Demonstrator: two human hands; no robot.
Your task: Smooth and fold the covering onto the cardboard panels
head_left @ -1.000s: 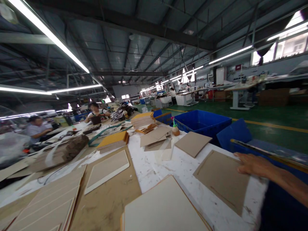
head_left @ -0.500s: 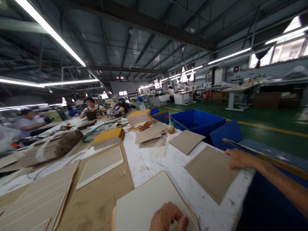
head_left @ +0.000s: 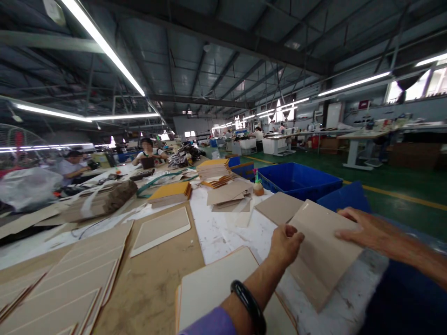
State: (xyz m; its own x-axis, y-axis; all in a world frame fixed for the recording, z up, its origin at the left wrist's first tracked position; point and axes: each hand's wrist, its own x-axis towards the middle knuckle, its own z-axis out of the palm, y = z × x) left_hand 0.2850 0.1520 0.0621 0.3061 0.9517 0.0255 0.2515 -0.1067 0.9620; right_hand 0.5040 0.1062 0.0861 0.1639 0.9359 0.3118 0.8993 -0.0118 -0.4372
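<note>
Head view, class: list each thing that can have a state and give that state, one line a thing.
Tan square cardboard sheet: lifted at its near edge, tilted, held by both hands.
Left hand: fingers closed on the sheet's left edge.
Right hand: flat on the sheet's right corner.
Blue plastic crate: open-topped.
Cream board stack: lying flat.

left sleeve: purple, ends at the forearm
left wrist: black glossy bangle
right arm: bare, no sleeve in view
</note>
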